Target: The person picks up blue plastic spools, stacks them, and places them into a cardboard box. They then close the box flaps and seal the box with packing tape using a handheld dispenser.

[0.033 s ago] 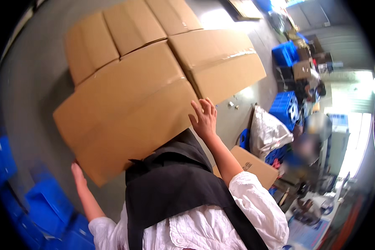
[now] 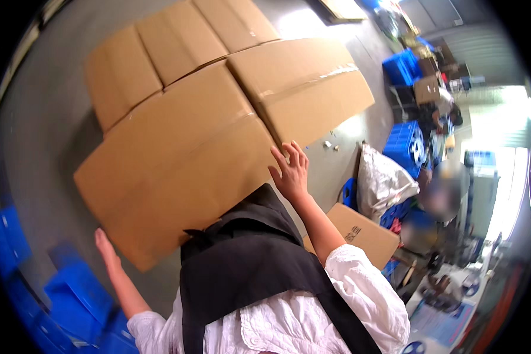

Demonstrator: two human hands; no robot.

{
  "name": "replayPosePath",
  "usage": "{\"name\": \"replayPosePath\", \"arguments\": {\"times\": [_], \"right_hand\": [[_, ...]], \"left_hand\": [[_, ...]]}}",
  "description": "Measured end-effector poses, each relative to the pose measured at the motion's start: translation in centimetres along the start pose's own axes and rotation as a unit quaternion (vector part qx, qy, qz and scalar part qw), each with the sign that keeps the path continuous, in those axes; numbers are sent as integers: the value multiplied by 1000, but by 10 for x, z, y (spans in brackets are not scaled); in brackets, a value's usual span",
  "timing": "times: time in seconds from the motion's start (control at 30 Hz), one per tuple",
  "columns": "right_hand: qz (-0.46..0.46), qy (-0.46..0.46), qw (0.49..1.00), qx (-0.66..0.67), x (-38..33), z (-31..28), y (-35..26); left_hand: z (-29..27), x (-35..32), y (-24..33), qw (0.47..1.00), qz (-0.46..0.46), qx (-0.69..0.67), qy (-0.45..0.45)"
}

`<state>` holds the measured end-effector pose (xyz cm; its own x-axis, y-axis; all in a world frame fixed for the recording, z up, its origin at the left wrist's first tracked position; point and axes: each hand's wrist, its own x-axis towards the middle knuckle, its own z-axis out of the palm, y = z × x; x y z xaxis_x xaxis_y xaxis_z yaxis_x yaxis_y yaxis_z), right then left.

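A large closed cardboard box [image 2: 177, 159] lies in front of me, its near edge close to my black apron [image 2: 242, 271]. My left hand [image 2: 105, 246] is beside the box's left end, fingers stretched flat along it; whether the palm presses on it I cannot tell. At the box's right near corner, my right hand [image 2: 290, 172] has its fingers spread, the tips at or just over the edge. Neither hand is wrapped round anything. Against the far side of this box sits a second taped box [image 2: 301, 82], with further boxes [image 2: 180, 44] in a row beyond.
Blue plastic crates [image 2: 79, 295] stand at my lower left. To the right are a smaller carton [image 2: 360, 236], a stuffed white sack [image 2: 380, 183] and a blue crate [image 2: 404, 147]. A cluttered worktable [image 2: 448, 318] stands at the lower right. Small scraps [image 2: 329, 144] lie on the floor.
The view has turned slightly, so the boxes and crates sit a little differently in the picture. Both hands keep nearly the same place and pose at the near box.
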<state>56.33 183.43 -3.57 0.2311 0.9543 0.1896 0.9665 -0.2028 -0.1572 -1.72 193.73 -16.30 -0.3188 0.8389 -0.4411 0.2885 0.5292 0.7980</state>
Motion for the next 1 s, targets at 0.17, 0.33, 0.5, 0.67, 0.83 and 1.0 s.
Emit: {"name": "replayPosePath", "arguments": {"times": [0.17, 0.33, 0.5, 0.67, 0.83, 1.0], "right_hand": [[230, 116, 966, 26, -51, 18, 148], [375, 234, 888, 127, -30, 38, 306], [422, 239, 846, 223, 66, 39, 426], [457, 204, 752, 429, 102, 78, 473], [450, 216, 744, 444, 110, 75, 472], [427, 174, 789, 406, 111, 74, 483]], "left_hand": [[143, 31, 186, 888, 403, 190, 111], [381, 35, 325, 809, 535, 230, -76], [489, 91, 325, 872, 341, 269, -227], [501, 76, 323, 862, 348, 318, -187], [488, 74, 324, 873, 337, 315, -157], [505, 57, 336, 898, 273, 318, -131]]}}
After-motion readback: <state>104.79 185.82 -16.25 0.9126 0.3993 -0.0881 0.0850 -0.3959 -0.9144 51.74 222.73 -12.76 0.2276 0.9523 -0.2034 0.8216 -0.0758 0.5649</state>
